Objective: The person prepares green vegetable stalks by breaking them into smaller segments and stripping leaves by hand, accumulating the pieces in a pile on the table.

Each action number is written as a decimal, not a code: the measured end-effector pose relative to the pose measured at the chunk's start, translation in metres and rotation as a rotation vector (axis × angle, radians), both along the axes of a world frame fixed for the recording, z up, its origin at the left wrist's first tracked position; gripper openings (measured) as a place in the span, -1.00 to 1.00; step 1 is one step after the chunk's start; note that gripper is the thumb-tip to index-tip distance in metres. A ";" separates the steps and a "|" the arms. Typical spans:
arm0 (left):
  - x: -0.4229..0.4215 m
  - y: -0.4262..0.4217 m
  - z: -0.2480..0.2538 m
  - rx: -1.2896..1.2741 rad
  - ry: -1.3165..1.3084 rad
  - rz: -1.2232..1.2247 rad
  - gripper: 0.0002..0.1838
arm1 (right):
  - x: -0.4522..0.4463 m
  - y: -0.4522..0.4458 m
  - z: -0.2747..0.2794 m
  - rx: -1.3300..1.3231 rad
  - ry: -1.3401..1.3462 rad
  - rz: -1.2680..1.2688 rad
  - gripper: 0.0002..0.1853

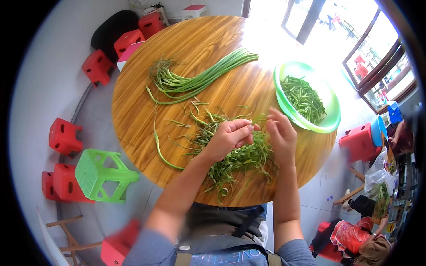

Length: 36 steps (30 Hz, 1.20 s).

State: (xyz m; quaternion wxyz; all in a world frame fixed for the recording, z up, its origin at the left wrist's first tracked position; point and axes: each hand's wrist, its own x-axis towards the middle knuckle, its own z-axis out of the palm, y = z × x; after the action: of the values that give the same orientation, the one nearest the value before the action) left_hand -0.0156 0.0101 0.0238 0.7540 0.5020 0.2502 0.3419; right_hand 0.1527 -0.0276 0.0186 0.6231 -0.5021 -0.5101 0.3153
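Over the pile of green trimmings (242, 164), my left hand (233, 136) is closed in a pinch. A small, blurred piece of green stem (258, 119) shows at its fingertips. My right hand (282, 133) is just to the right of it, fingers bent and smeared by motion, so its grip is unclear. A bundle of long garlic scapes (199, 84) lies beyond my hands, its thin withered tips to the left. One loose scape (158, 144) curves along the left of the pile. To the right, a green-and-white bowl (329, 128) holds many short cut pieces (304, 99).
The round wooden table (142, 119) reaches close to my body. Red stools (65, 135) and a green stool (95, 173) stand at the left. On the lower right sits another person (355, 235) near a plastic bag (380, 175). Glass doors (377, 53) are at the upper right.
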 end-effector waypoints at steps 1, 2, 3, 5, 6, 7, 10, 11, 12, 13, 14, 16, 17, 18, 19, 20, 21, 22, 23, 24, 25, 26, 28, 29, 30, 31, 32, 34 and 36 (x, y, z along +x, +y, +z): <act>0.000 0.000 -0.001 0.011 0.002 -0.006 -0.76 | 0.004 0.001 -0.002 0.010 -0.026 0.000 -0.69; 0.000 0.000 0.000 0.016 0.019 -0.012 -0.76 | 0.007 0.001 -0.003 0.019 -0.053 0.000 -0.72; 0.001 0.000 0.000 0.021 0.035 -0.018 -0.76 | 0.008 0.001 -0.003 0.028 -0.079 -0.001 -0.74; 0.002 -0.001 -0.001 0.046 0.069 -0.042 -0.76 | 0.006 -0.003 0.001 -0.064 0.142 0.138 -0.80; 0.003 0.000 -0.005 0.065 0.086 -0.061 -0.76 | 0.004 -0.004 0.003 -0.110 0.253 0.207 -0.82; 0.004 0.000 -0.008 0.084 0.103 -0.080 -0.76 | 0.002 -0.004 0.002 -0.066 0.182 0.200 -0.83; 0.009 -0.001 -0.017 0.115 0.095 -0.069 -0.77 | -0.003 -0.003 0.000 0.014 0.033 0.149 -0.83; 0.009 -0.002 -0.017 0.128 0.140 -0.046 -0.77 | -0.002 -0.004 0.003 -0.047 0.083 0.127 -0.83; 0.009 -0.002 -0.016 0.142 0.186 -0.024 -0.77 | -0.001 -0.005 0.006 -0.108 0.132 0.105 -0.83; 0.009 -0.002 -0.016 0.156 0.231 -0.002 -0.78 | 0.000 -0.006 0.007 -0.169 0.182 0.081 -0.83; 0.009 -0.003 -0.016 0.212 0.268 0.029 -0.78 | 0.000 -0.006 0.006 -0.162 0.190 0.082 -0.84; 0.009 -0.003 -0.016 0.327 0.338 0.095 -0.78 | -0.002 -0.006 0.006 -0.146 0.204 0.086 -0.84; 0.009 -0.003 -0.015 0.343 0.367 0.118 -0.78 | -0.002 -0.006 0.006 -0.060 0.069 0.068 -0.84; 0.008 -0.003 -0.014 0.359 0.395 0.143 -0.78 | -0.003 -0.006 0.005 0.027 -0.066 0.050 -0.83; 0.008 -0.003 -0.012 0.374 0.424 0.167 -0.78 | -0.005 -0.005 0.005 0.113 -0.202 0.032 -0.83; 0.007 -0.003 -0.011 0.343 0.439 0.175 -0.78 | -0.008 -0.005 0.004 0.201 -0.319 0.021 -0.81; 0.007 -0.002 -0.010 0.310 0.454 0.185 -0.78 | -0.013 -0.004 0.001 0.289 -0.435 0.012 -0.78; 0.006 -0.002 -0.009 0.278 0.471 0.195 -0.77 | -0.016 -0.004 -0.001 0.379 -0.549 0.002 -0.76; 0.006 -0.001 -0.012 0.258 0.432 0.203 -0.78 | -0.018 -0.005 -0.003 0.380 -0.547 0.029 -0.74; 0.006 0.000 -0.018 0.239 0.395 0.208 -0.78 | -0.019 -0.006 -0.005 0.382 -0.544 0.053 -0.72; 0.007 0.001 -0.022 0.219 0.356 0.210 -0.78 | -0.020 -0.006 -0.006 0.381 -0.542 0.075 -0.70; 0.008 0.002 -0.025 0.171 0.295 0.210 -0.78 | -0.021 -0.006 -0.005 0.401 -0.571 0.059 -0.68; 0.010 0.002 -0.025 0.075 0.172 0.209 -0.78 | -0.021 -0.004 -0.003 0.454 -0.579 0.008 -0.69; 0.009 0.002 -0.022 0.033 0.149 0.164 -0.78 | -0.021 -0.004 -0.002 0.481 -0.582 -0.018 -0.70; 0.005 0.001 -0.014 -0.010 0.126 0.118 -0.77 | -0.021 -0.005 -0.002 0.458 -0.606 -0.060 -0.72; 0.003 0.001 -0.007 -0.053 0.101 0.073 -0.77 | -0.019 -0.006 -0.001 0.435 -0.630 -0.101 -0.74; 0.002 0.000 -0.005 -0.044 0.098 0.025 -0.77 | -0.016 -0.007 0.000 0.413 -0.654 -0.142 -0.77; 0.001 -0.001 -0.003 -0.029 0.090 -0.072 -0.76 | -0.011 -0.006 0.002 0.365 -0.591 -0.129 -0.82; -0.003 0.001 -0.003 -0.012 0.017 -0.129 -0.75 | -0.004 -0.002 0.003 0.292 -0.512 -0.071 -0.86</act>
State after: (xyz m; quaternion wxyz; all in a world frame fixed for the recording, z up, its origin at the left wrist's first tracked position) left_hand -0.0190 0.0110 0.0209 0.7751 0.5155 0.2258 0.2870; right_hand 0.1484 -0.0299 0.0220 0.5504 -0.4879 -0.6728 0.0797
